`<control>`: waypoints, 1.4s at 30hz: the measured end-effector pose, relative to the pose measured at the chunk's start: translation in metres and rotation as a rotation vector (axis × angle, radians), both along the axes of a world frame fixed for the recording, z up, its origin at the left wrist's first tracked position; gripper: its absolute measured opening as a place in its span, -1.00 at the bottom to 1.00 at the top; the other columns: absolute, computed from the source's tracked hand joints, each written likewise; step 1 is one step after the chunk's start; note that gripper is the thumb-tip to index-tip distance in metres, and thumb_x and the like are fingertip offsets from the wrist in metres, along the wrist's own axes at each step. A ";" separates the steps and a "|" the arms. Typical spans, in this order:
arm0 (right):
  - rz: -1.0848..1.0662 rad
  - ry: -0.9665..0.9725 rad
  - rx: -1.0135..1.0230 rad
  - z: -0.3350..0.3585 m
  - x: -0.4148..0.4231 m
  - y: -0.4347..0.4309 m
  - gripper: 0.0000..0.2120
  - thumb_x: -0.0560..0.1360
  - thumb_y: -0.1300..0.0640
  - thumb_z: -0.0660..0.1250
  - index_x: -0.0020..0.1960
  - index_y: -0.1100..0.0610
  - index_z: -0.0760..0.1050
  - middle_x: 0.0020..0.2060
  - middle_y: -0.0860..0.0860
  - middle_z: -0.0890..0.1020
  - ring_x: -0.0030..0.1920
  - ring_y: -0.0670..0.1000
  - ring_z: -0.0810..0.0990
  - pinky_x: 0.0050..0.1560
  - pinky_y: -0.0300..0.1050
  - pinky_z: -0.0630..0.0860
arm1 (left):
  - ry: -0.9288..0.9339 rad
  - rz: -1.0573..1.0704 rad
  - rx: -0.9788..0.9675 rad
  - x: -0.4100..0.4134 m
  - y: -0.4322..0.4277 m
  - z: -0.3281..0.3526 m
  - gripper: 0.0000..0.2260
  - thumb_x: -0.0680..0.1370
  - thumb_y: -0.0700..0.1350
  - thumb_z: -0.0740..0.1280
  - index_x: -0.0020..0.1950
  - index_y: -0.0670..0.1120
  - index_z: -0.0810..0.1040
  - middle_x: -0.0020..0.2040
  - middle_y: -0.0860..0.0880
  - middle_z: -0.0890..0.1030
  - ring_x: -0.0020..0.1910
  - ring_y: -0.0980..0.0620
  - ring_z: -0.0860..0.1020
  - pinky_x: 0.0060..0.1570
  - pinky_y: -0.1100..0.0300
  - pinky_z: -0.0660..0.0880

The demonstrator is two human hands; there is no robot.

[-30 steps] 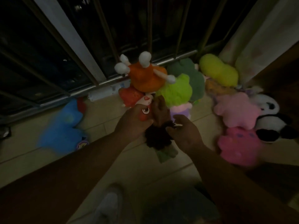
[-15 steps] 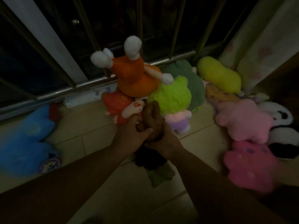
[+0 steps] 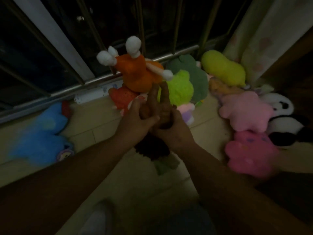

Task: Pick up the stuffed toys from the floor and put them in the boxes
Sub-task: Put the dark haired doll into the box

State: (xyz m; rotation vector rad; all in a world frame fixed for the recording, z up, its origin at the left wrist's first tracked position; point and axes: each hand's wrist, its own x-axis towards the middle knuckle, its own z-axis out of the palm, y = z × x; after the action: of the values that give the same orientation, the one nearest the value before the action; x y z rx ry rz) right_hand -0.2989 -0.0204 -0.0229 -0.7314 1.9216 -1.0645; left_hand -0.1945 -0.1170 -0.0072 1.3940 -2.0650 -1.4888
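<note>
Both of my hands hold one brown stuffed toy (image 3: pixel 163 100) above the floor. Its two long limbs stick up between my hands, and its dark fuzzy body with a green end hangs below them. My left hand (image 3: pixel 136 119) grips it from the left and my right hand (image 3: pixel 175 134) grips it from the right. Behind it lie an orange toy with white knobs (image 3: pixel 135 73), a red toy (image 3: pixel 121 97), a lime green toy (image 3: pixel 180 89), a yellow-green toy (image 3: pixel 223 68), a pink toy (image 3: pixel 243 111), a hot pink toy (image 3: pixel 249 151), a panda (image 3: pixel 284 121) and a blue toy (image 3: pixel 39 133).
A barred window with a metal rail (image 3: pixel 67 89) runs along the back. A white power strip (image 3: pixel 91 96) lies under it. A curtain (image 3: pixel 264 36) hangs at the right, beside dark wooden furniture (image 3: pixel 298 68). My pale shoe (image 3: pixel 96 219) stands on the tiled floor (image 3: pixel 105 122).
My hands have closed together around the brown toy and raised it, so its two limbs now point up. The view has shifted slightly to the right.
</note>
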 end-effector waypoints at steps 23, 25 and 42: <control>0.165 0.086 0.027 0.413 0.010 0.227 -0.22 0.36 0.06 0.52 0.47 -0.03 0.22 0.19 -0.11 0.59 0.18 -0.07 0.56 0.20 0.00 0.54 | 0.173 0.187 0.120 0.038 0.240 0.394 -0.66 0.45 -0.01 0.44 0.15 0.19 0.41 -0.18 0.06 0.54 -0.17 0.11 0.55 -0.15 0.12 0.50; 0.199 0.091 0.069 0.425 0.020 0.242 -0.18 0.38 0.02 0.51 0.52 -0.05 0.16 0.25 -0.08 0.57 0.21 -0.06 0.55 0.20 -0.03 0.53 | 0.163 0.219 0.148 0.049 0.257 0.404 -0.69 0.47 -0.02 0.43 0.11 0.24 0.41 -0.25 0.10 0.47 -0.25 0.16 0.50 -0.23 0.22 0.41; 0.392 0.129 0.366 0.292 0.128 0.305 -0.39 0.45 -0.11 0.40 0.44 -0.04 0.31 0.21 -0.06 0.56 0.19 0.00 0.56 0.11 -0.15 0.52 | -0.032 0.381 0.431 0.157 0.335 0.272 -0.56 0.51 0.01 0.37 0.37 0.19 0.37 0.23 0.04 0.49 0.23 0.03 0.49 0.29 0.01 0.42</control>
State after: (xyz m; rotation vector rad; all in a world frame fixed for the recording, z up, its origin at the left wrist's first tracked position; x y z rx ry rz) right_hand -0.1705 0.2850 0.2686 -0.9294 1.9026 -0.4204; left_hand -0.0373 0.2176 0.2649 1.8446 -1.4250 -1.8019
